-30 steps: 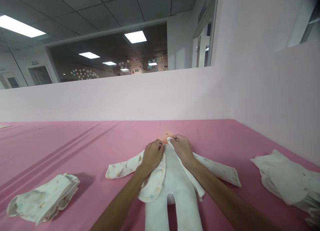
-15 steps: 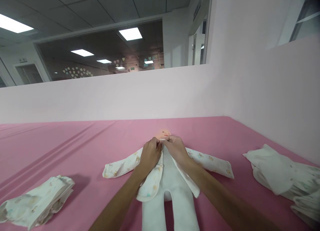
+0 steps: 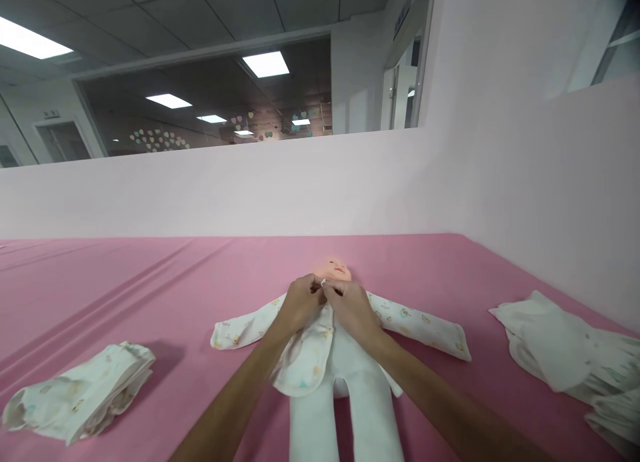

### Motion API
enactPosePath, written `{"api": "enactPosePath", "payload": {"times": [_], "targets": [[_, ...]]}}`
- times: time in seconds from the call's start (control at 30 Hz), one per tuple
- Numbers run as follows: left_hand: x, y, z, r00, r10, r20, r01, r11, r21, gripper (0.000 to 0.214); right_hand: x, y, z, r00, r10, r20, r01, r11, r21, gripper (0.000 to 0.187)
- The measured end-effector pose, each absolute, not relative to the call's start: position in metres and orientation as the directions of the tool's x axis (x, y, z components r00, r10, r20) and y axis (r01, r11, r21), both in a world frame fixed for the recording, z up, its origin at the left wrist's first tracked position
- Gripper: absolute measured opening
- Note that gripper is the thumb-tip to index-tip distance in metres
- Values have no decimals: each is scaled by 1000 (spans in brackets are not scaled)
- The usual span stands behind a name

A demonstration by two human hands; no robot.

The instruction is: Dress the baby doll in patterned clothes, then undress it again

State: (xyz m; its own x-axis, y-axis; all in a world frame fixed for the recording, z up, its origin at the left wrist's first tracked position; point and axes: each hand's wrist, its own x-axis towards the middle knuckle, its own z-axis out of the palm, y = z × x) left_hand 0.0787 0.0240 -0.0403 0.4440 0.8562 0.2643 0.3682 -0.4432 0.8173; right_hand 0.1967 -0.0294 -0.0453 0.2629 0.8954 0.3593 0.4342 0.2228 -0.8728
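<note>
A baby doll (image 3: 342, 270) lies on its back on the pink sheet, its white cloth legs pointing toward me. It wears a white printed baby jacket (image 3: 306, 363) that hangs apart at the front, with both sleeves spread sideways. At the doll's neck my left hand (image 3: 302, 302) pinches one edge of the jacket's collar. Close beside it, almost touching, my right hand (image 3: 353, 310) pinches the collar's other edge. The fingers hide most of the collar, so any fastener there cannot be made out.
Folded printed baby clothes (image 3: 83, 392) lie at the left on the pink sheet (image 3: 190, 275). At the right rests a loose pile of white clothes (image 3: 560, 349). A white padded wall (image 3: 240, 189) borders the sheet at the back and right.
The two collar edges are now closer together between my fingertips. More of the doll's head shows above my hands. The view has shifted slightly.
</note>
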Motion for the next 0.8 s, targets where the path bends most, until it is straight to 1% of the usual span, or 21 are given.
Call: {"api": "enactPosePath", "payload": {"times": [0.07,0.1,0.17,0.23,0.33,0.43,0.5,0.67,0.8], "targets": [[74,26,-37,490,860,140,223,-279,934,9,194,-30,-46,238,882,407,501,247,-829,29],[73,26,-35,492,866,86,176,-195,965,10,193,-31,-47,217,878,426,525,263,-809,28],[72,26,-32,472,882,14,125,-83,989,10,191,-33,-46,184,879,440,559,274,-782,27],[73,25,-31,443,897,-13,101,-36,994,10,190,-35,-45,179,880,441,594,260,-761,27],[75,24,-32,409,913,-11,71,-20,997,10,188,-39,-43,190,871,453,624,249,-740,28],[76,26,-35,393,919,-11,53,-11,999,23,188,-41,-43,215,874,435,604,232,-763,27],[75,28,-37,400,916,-6,50,-15,999,28,189,-42,-43,227,878,421,569,232,-789,26],[79,28,-41,390,918,65,9,-74,997,25,192,-41,-46,276,892,359,465,203,-862,21],[82,24,-42,371,924,88,-34,-81,996,25,193,-36,-52,289,869,401,511,214,-833,26]]}}
